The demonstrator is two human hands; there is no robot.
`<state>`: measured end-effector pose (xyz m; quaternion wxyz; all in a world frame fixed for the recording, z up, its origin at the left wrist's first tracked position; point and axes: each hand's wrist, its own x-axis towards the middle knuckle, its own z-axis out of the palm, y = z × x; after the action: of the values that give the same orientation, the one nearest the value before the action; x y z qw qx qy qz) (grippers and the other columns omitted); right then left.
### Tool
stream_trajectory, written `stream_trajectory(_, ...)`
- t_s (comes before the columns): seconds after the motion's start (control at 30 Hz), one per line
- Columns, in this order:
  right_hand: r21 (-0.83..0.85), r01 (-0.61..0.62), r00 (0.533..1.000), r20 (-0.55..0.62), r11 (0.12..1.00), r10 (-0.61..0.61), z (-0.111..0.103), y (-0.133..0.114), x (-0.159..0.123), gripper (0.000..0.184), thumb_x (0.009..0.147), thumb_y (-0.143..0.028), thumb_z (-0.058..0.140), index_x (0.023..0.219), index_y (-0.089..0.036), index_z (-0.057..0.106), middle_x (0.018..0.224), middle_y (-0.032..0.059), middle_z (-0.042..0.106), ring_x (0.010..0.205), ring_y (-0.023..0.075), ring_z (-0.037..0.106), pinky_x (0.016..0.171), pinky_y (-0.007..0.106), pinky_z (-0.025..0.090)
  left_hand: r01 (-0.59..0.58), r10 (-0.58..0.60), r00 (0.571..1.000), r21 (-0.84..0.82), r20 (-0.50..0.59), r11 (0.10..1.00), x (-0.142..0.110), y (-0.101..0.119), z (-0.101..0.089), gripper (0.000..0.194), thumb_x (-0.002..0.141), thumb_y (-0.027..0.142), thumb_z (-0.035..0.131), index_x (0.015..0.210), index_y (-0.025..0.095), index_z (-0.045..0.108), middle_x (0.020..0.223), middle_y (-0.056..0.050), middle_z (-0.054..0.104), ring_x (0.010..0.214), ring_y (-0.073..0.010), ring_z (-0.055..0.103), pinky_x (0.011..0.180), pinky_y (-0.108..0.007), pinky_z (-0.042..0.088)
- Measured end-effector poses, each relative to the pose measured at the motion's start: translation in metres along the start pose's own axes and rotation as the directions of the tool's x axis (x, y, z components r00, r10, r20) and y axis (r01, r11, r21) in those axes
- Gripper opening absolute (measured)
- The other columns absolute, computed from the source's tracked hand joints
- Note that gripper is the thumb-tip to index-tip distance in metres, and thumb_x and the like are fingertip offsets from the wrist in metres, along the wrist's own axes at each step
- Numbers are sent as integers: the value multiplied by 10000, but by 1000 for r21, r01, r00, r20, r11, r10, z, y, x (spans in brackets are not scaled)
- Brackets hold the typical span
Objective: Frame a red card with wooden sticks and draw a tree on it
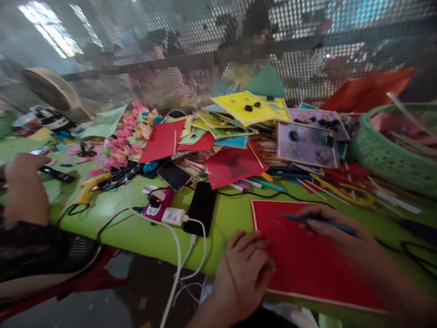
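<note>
A red card (307, 259) with a pale strip border lies at the front right of the green table. My left hand (244, 269) rests at its left edge, fingers curled and closed against the border. My right hand (332, 228) is closed round a slim blue pen (300, 219), blurred by motion. The pen points left over the upper part of the card, near a faint curved line; whether its tip touches the card I cannot tell.
Two dark phones, one a black phone (201, 207), lie beside a purple power strip (159, 202) with white cables. Behind are a heap of coloured cards (246, 108), pink paper flowers (124, 139) and a green basket (382, 141). Another person's hand (27, 187) is at left.
</note>
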<state>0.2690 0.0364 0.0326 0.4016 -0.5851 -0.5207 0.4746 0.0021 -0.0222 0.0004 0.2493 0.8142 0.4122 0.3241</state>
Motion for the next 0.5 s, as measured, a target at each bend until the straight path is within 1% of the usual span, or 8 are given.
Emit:
stream_trajectory(0.07,-31,2,1000,21,1000,-1,-4,7,7,359,768,-600,824,976,-308,844,978,101,785,858,290,703,724,361,599,-9,10,999,7,-30,1000,-3,-4,5,114,1011,248,613,1112,256,667,1310,-18,776,1363,-214,632,1193,-440,426)
stream_trajectory(0.13,-43,17,1000,5,999,-17,-5,16,16,404,715,-624,846,958,-301,845,989,96,796,888,302,716,736,356,604,-21,22,999,19,-28,1000,-4,-8,9,95,1007,275,634,1096,259,663,1319,-8,773,1377,-207,620,1206,-422,406)
stream_trajectory(0.27,-44,46,999,8,998,-46,-1,29,26,386,682,-611,862,885,-284,827,824,64,768,766,264,703,688,325,573,-31,32,999,25,-17,999,-6,-13,13,90,1006,288,635,1086,252,658,1337,-5,764,1391,-203,604,1227,-414,378)
stream_trajectory(0.37,-39,41,999,16,998,-41,2,26,23,361,688,-596,864,856,-279,821,793,60,761,724,253,696,660,319,552,-17,18,1000,23,-9,1000,-6,-12,12,78,1020,290,617,1067,251,666,1332,-11,765,1386,-211,608,1227,-428,380)
stream_trajectory(0.5,-36,45,998,35,998,-44,4,18,20,358,733,-614,832,827,-270,807,734,67,746,683,247,678,622,317,521,-3,3,1000,12,-11,1000,-3,-8,8,58,1010,276,636,1049,244,664,1316,-13,773,1377,-213,615,1224,-427,382)
